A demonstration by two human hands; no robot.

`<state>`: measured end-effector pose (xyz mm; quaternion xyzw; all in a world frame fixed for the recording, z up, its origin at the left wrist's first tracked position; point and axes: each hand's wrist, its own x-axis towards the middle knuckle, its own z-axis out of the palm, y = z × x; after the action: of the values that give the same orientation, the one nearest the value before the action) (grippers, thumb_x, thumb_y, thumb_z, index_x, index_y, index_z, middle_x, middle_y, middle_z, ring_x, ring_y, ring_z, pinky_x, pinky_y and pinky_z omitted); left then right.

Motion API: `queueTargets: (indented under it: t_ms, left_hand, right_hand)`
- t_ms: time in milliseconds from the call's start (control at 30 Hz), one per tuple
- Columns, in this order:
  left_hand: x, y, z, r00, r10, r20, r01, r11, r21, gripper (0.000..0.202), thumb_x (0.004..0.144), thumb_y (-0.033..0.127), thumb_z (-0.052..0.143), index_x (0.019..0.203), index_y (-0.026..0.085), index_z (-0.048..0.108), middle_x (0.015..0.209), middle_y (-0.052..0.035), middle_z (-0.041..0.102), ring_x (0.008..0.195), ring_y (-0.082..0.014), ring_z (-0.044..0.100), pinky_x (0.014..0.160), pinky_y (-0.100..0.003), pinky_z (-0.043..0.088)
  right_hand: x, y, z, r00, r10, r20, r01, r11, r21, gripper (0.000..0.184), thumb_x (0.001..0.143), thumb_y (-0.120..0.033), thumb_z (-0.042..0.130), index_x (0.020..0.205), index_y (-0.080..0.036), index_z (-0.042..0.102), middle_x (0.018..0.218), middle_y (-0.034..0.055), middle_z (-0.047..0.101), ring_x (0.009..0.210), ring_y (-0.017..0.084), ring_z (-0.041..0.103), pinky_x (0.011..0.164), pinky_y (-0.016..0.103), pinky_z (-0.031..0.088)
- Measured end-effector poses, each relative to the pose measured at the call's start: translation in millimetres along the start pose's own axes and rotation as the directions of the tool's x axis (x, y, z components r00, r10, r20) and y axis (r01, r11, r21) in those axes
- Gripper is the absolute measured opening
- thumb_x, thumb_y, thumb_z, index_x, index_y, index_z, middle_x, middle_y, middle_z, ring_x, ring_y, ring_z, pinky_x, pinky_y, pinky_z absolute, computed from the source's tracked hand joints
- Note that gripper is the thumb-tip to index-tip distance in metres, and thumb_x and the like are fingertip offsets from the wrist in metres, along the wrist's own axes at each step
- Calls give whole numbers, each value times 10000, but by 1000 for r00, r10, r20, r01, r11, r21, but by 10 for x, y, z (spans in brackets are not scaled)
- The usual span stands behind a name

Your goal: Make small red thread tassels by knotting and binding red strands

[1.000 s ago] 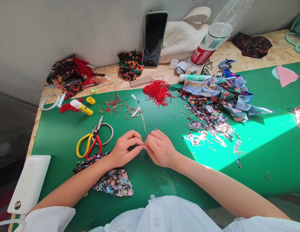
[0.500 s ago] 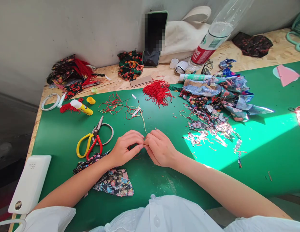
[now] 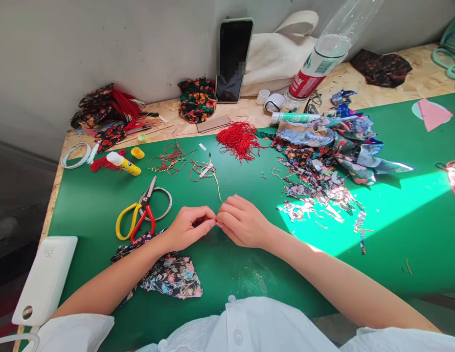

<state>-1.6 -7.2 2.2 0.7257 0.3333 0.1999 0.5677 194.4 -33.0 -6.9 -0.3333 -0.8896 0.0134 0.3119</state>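
My left hand (image 3: pixel 193 226) is closed, thumb and forefinger pinched together; what lies between them is too small to make out. A few red threads (image 3: pixel 206 238) show below it. Against its fingertips rests my right hand (image 3: pixel 244 222), its fingers curled around the near end of a thin cream cord (image 3: pixel 217 187). That cord runs away over the green mat to a loose tangle of red and cream threads (image 3: pixel 200 170). Left of the hands lie scissors (image 3: pixel 145 208) with one yellow and one red handle, over a ring of tape (image 3: pixel 169 195). Floral cloth (image 3: pixel 172 277) lies under my left forearm.
A red thread bundle (image 3: pixel 239 141) and a glue stick (image 3: pixel 124 163) lie on the green mat (image 3: pixel 286 283). Fabric scraps (image 3: pixel 319 181) are heaped to the right. Behind stand a phone (image 3: pixel 234 58) and a plastic bottle (image 3: pixel 315 68). A white power bank (image 3: pixel 46 278) sits at left.
Both hands have shifted slightly left, still fingertip to fingertip. My right hand's fingers have turned a little over the cord. The things on the mat stay put.
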Motion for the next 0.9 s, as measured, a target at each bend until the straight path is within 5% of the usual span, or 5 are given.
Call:
queueTargets:
  t_ms: [167,267,367,600,900]
  left_hand:
    - [10,13,-19,999,-48,26,49,998,-43,206,882,300,493,766,142,558,589,47,440,494,-53,333,464,-185,277]
    - [15,8,-21,996,-83,26,85,992,-93,225,874,332,504,771,141,561,601,42,440,500,-56,328,460,-189,266]
    - [17,3,-21,995,-96,35,99,988,-117,236,875,350,505,781,142,563,604,44,439,504,-58,325,465,-192,265]
    - [6,-26,-16,994,-91,55,97,989,-114,226,886,339,501,793,143,561,594,52,423,501,-57,323,476,-194,267]
    - [10,-2,-21,993,-100,59,105,990,-92,225,887,331,491,783,141,553,608,44,426,512,-60,320,476,-195,260]
  right_hand:
    - [-2,162,-80,981,178,77,-170,980,-105,229,947,-323,435,865,-160,574,886,81,615,807,191,463,748,330,356]
    - [-21,307,-105,905,426,10,-407,873,-270,285,935,-351,457,1064,-138,596,1103,136,621,1016,259,476,885,390,358]
    - [-52,417,-84,840,542,-8,-513,791,-334,397,936,-400,446,1207,-137,567,1277,151,566,1161,306,434,961,441,318]
    - [-93,484,-23,825,563,40,-510,774,-376,475,972,-411,376,1289,-88,519,1359,135,539,1223,279,430,1003,435,247]
    - [-41,348,-129,903,410,128,-315,834,-454,414,959,-373,426,1167,-63,605,1237,148,623,1104,274,509,980,428,258]
